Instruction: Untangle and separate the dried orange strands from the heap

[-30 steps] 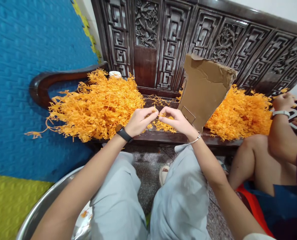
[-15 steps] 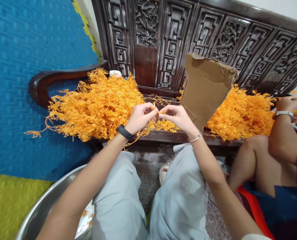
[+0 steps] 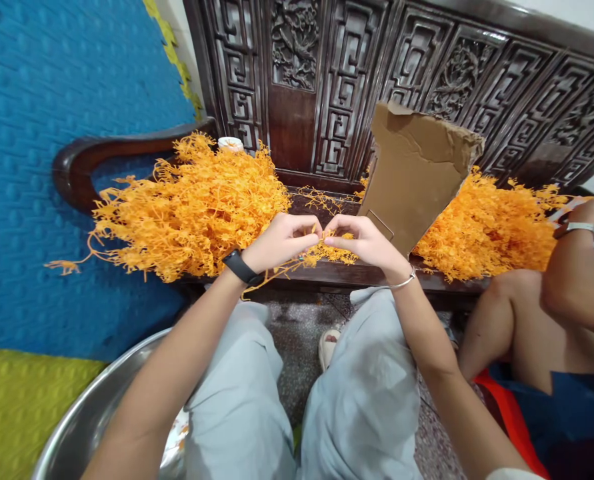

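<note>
My left hand and my right hand meet fingertip to fingertip above the front edge of a dark wooden bench. Both are closed in a pinch on a thin orange plastic strand, which trails down to the left below my left wrist. Just left of my left hand rises a large heap of branching orange plastic strands. Behind my fingers, smaller orange pieces lie on the bench seat. The exact part between my fingertips is too small to make out.
A torn cardboard piece stands upright right of my hands, with another orange heap behind it. A co-worker's arm is at the far right. A metal basin sits at lower left, beside blue foam mats. A white roll stands behind the left heap.
My hands have shifted slightly; the right has moved a little to the right and down, with the fingertips still meeting. The strand's tail hangs more stretched out to the left.
</note>
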The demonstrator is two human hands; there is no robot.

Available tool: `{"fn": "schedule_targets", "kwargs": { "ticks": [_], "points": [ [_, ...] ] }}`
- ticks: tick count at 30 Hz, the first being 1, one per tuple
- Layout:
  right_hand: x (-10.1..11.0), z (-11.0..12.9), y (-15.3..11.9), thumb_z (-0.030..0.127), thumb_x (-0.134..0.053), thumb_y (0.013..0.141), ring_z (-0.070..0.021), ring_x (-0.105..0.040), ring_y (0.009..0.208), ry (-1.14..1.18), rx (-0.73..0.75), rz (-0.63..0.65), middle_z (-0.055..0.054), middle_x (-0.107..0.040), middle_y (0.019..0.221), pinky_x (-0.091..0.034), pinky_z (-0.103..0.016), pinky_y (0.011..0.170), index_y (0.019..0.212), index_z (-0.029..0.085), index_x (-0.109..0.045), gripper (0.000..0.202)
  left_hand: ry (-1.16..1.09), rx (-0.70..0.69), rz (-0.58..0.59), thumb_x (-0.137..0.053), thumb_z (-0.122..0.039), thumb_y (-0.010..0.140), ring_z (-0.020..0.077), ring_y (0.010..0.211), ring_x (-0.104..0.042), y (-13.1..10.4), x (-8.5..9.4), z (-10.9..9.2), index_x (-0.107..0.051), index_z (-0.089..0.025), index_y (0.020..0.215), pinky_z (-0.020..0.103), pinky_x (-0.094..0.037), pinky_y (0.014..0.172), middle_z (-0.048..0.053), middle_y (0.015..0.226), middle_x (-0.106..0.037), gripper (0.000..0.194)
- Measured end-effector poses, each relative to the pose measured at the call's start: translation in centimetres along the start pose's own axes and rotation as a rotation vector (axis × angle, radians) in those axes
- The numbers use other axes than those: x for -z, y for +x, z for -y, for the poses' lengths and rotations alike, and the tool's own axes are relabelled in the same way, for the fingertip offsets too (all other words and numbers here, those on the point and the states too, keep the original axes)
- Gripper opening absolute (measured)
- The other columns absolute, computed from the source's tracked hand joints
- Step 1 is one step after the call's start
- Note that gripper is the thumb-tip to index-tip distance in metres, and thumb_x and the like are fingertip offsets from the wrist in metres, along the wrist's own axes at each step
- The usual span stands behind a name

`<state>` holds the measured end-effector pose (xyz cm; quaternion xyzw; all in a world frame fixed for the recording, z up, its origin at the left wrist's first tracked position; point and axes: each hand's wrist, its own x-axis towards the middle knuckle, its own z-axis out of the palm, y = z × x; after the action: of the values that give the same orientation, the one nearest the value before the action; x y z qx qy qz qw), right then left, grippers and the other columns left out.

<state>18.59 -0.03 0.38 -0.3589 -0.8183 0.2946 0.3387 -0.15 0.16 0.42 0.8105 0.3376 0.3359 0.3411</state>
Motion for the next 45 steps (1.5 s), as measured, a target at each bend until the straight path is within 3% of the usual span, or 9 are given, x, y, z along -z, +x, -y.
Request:
{"fn": "schedule_targets", "kwargs": {
  "ticks": [5, 16, 25, 28, 30, 37, 41, 43, 45],
  "points": [
    [0.4, 0.0, -0.3, 0.03, -0.057, 0.082, -0.0118, -0.052, 0.073, 0.121, 0.091, 0.164, -0.001, -0.058, 0.078, -0.042, -0.025, 0.071, 0.08, 0.015, -0.055, 0.016, -0.044, -0.046, -0.018, -0.049, -0.02, 0.067, 0.0048, 0.045, -0.035, -0.3, -0.3, -1.0, -0.054, -0.013, 0.057, 0.019, -0.028, 0.045, -0.006, 0.047, -0.042, 0.013],
    [0.4, 0.3, -0.7, 0.031, -0.063, 0.078, -0.0106, -0.052, 0.071, 0.363, 0.095, 0.369, -0.001, -0.058, 0.075, -0.043, -0.024, 0.068, 0.075, 0.014, -0.055, 0.019, -0.512, 0.034, 0.322, -0.05, -0.012, 0.063, 0.0037, 0.037, -0.033, -0.6, -0.2, -1.3, -0.054, -0.014, 0.055, 0.017, -0.025, 0.036, -0.004, 0.042, -0.042, 0.009],
    [-0.1, 0.5, -0.6, 0.037, -0.065, 0.075, -0.0115, -0.056, 0.07, 0.401, 0.064, 0.422, -0.002, -0.06, 0.075, -0.047, -0.025, 0.067, 0.074, 0.014, -0.058, 0.024, -0.48, 0.043, 0.379, -0.049, -0.012, 0.057, 0.0043, 0.034, -0.028, -0.5, 0.2, -1.8, -0.056, -0.015, 0.047, 0.021, -0.02, 0.034, -0.003, 0.04, -0.043, 0.013],
    [-0.1, 0.3, -0.9, 0.038, -0.063, 0.077, -0.0113, -0.055, 0.064, 0.527, 0.13, 0.466, -0.002, -0.058, 0.07, -0.047, -0.027, 0.064, 0.069, 0.015, -0.055, 0.026, -0.413, 0.002, 0.399, -0.046, -0.014, 0.057, 0.0052, 0.033, -0.026, -0.5, 0.4, -1.5, -0.054, -0.015, 0.042, 0.023, -0.019, 0.035, -0.002, 0.036, -0.04, 0.016],
    [0.2, 0.0, -1.2, 0.04, -0.061, 0.078, -0.0121, -0.056, 0.062, 0.596, 0.178, 0.433, -0.002, -0.057, 0.067, -0.047, -0.029, 0.063, 0.064, 0.016, -0.051, 0.029, -0.401, -0.011, 0.377, -0.044, -0.015, 0.056, 0.0062, 0.033, -0.026, -0.6, 0.5, -1.2, -0.054, -0.015, 0.042, 0.024, -0.019, 0.036, -0.001, 0.034, -0.039, 0.017],
    [2.4, -2.0, -1.0, 0.036, -0.069, 0.071, -0.0126, -0.056, 0.065, 0.573, 0.223, 0.062, -0.001, -0.056, 0.068, -0.047, -0.031, 0.067, 0.065, 0.018, -0.054, 0.024, -0.508, 0.061, 0.151, -0.047, -0.017, 0.061, 0.005, 0.035, -0.026, -0.5, 0.6, 0.1, -0.053, -0.015, 0.055, 0.022, -0.017, 0.036, -0.003, 0.041, -0.037, 0.009],
    [3.6, -5.4, 0.0, 0.031, -0.07, 0.069, -0.0123, -0.057, 0.075, 0.478, 0.033, -0.048, -0.002, -0.059, 0.081, -0.046, -0.029, 0.074, 0.076, 0.017, -0.061, 0.018, -0.564, 0.114, 0.062, -0.051, -0.019, 0.07, 0.0052, 0.039, -0.027, -0.3, 0.9, 1.1, -0.055, -0.015, 0.065, 0.021, -0.02, 0.039, -0.005, 0.043, -0.032, 0.007],
    [4.1, -7.9, 0.4, 0.028, -0.07, 0.068, -0.0108, -0.055, 0.074, 0.321, -0.183, -0.074, -0.001, -0.06, 0.08, -0.045, -0.025, 0.074, 0.079, 0.015, -0.063, 0.018, -0.616, 0.121, 0.037, -0.05, -0.022, 0.073, 0.0053, 0.04, -0.026, -0.3, 1.1, 1.4, -0.056, -0.014, 0.067, 0.021, -0.02, 0.04, -0.005, 0.044, -0.031, 0.011],
    [4.5, -10.7, 0.6, 0.022, -0.07, 0.067, -0.0088, -0.055, 0.07, 0.193, -0.5, -0.067, 0.0, -0.061, 0.075, -0.045, -0.021, 0.072, 0.075, 0.014, -0.064, 0.013, -0.685, 0.104, 0.042, -0.048, -0.025, 0.072, 0.006, 0.041, -0.029, -0.2, 1.2, 1.5, -0.057, -0.013, 0.068, 0.021, -0.023, 0.041, -0.004, 0.045, -0.033, 0.015]
  ]
}}
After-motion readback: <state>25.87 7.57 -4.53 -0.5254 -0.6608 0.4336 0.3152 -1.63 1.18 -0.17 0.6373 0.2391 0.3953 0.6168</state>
